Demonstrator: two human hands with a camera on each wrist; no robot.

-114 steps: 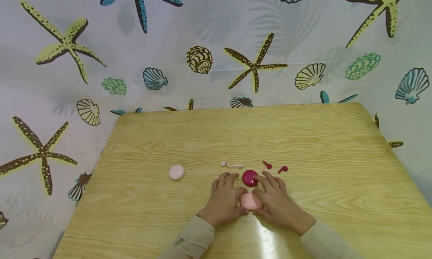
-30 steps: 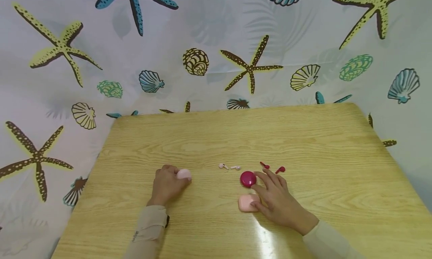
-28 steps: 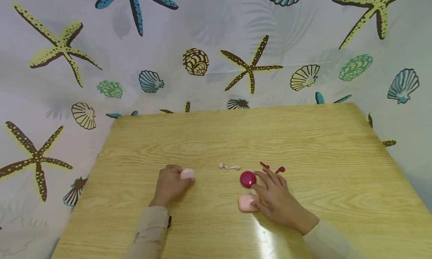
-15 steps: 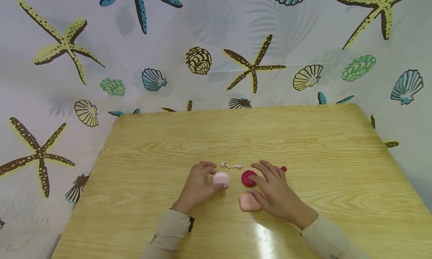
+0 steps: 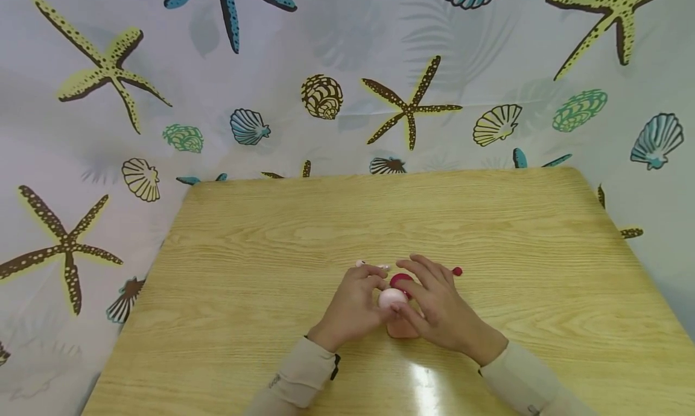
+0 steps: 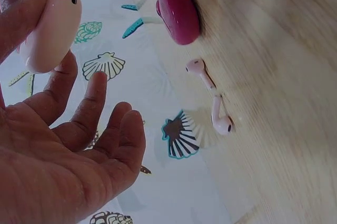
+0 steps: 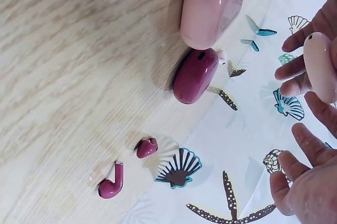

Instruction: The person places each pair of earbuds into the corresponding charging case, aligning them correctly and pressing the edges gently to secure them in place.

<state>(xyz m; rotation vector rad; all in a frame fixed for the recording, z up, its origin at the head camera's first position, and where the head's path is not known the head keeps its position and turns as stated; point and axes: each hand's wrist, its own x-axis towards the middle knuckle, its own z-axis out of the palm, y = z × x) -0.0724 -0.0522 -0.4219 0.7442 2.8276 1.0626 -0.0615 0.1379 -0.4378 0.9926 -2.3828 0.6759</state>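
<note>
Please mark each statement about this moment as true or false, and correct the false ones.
1. Both hands hold the pale pink round case above the table. True: left hand and right hand both touch it.
2. The dark red case stands open. False: it lies closed on the wooden table.
3. Two pale pink earbuds lie loose on the table. True.
4. The two dark red earbuds sit inside the dark red case. False: they lie loose on the table beside it.
5. A second pink case lies on the table next to the dark red one. True.
</note>
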